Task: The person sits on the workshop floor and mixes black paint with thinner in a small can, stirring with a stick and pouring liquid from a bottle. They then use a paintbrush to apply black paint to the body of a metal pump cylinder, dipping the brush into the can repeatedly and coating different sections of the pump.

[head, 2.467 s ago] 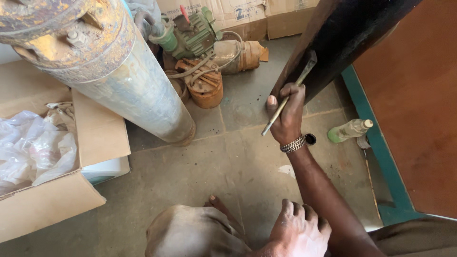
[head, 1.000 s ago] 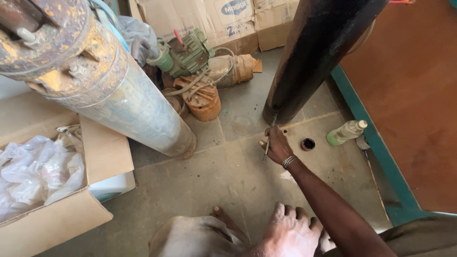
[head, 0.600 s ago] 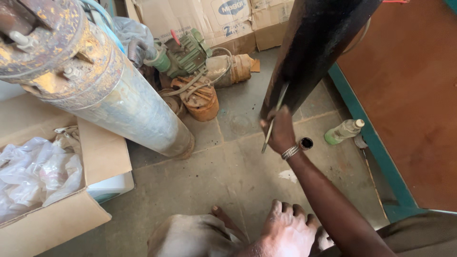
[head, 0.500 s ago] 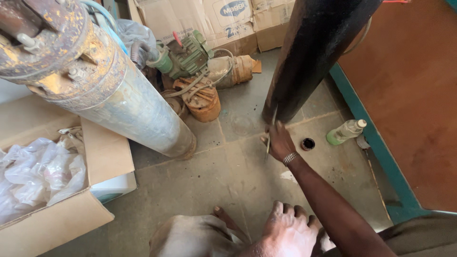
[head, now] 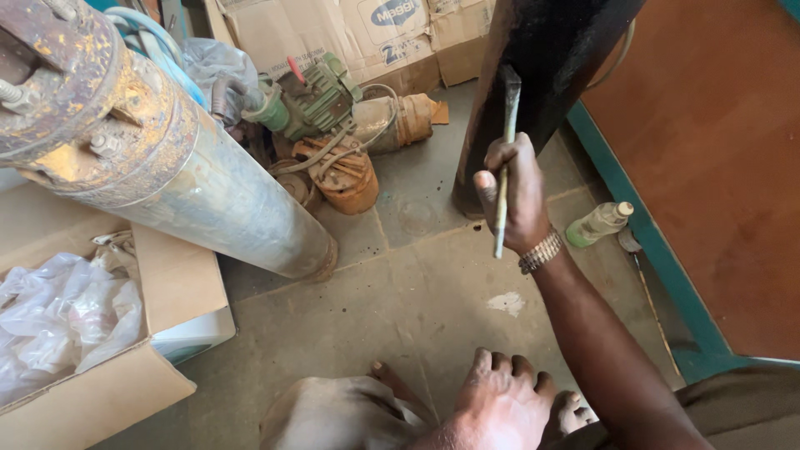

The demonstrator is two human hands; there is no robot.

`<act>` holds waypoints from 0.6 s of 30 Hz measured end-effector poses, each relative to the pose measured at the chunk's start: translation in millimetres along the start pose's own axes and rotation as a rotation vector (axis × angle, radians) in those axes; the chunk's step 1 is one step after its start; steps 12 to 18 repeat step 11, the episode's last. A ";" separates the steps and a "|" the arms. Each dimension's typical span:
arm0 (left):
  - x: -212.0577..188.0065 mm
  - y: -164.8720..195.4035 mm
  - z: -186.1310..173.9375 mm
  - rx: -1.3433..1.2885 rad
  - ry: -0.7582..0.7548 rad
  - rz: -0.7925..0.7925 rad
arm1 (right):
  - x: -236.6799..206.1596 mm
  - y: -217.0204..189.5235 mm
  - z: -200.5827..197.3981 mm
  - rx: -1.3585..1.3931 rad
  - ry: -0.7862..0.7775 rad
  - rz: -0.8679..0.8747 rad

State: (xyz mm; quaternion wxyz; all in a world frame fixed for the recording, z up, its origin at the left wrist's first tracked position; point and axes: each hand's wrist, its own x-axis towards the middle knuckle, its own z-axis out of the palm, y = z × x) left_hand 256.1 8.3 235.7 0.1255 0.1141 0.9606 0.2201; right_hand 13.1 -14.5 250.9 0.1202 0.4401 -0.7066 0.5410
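My right hand [head: 512, 196] is shut on a thin metal chisel-like rod [head: 506, 117], held upright with its flat upper end against the side of a tall black cylinder [head: 542, 75]. The rod's lower end sticks out below my fist. A metal bracelet sits on that wrist. My left hand [head: 500, 400] rests flat, fingers spread, on my bent knee [head: 333, 412] at the bottom of the view and holds nothing.
A big rusty pale-blue cylinder [head: 192, 183] leans across the left. Below it lies an open cardboard box [head: 158, 292] with plastic bags. A green motor [head: 312, 92] and rusty parts [head: 346, 179] stand behind. A green bottle [head: 596, 223] lies by the teal door frame [head: 642, 242].
My right hand has risen from the foot of the black cylinder, and the rod now lies higher against its side. My left hand stays on the knee.
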 end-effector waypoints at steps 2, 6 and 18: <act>0.5 -0.9 3.8 0.016 0.032 0.004 | -8.3 15.2 11.2 -0.177 -0.060 -0.002; 0.2 -8.3 15.8 0.072 0.010 0.021 | -58.5 60.0 37.5 -0.397 -0.391 0.155; -3.2 -14.8 24.8 0.063 -0.015 0.030 | -73.7 83.4 27.6 -0.216 -0.371 0.246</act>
